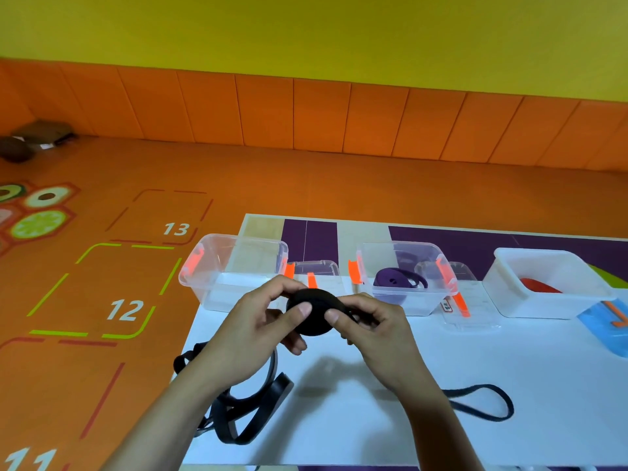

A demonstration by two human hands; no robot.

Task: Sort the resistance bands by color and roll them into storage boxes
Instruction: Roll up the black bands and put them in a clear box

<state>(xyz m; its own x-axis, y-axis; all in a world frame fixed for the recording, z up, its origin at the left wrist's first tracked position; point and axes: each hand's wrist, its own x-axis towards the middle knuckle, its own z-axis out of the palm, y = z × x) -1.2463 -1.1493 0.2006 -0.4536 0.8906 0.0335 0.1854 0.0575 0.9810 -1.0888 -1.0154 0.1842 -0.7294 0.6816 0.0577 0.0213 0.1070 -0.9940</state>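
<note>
Black resistance band coil (317, 321): light, soft, springy; pinched by left hand (251, 334) and right hand (377, 334); best clamped across its flat faces against unwinding.

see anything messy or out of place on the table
Yes. A tangle of black bands sprawls at the table's left edge, partly hanging over it, so it could slide off. One black loop lies loose on the right.
</note>
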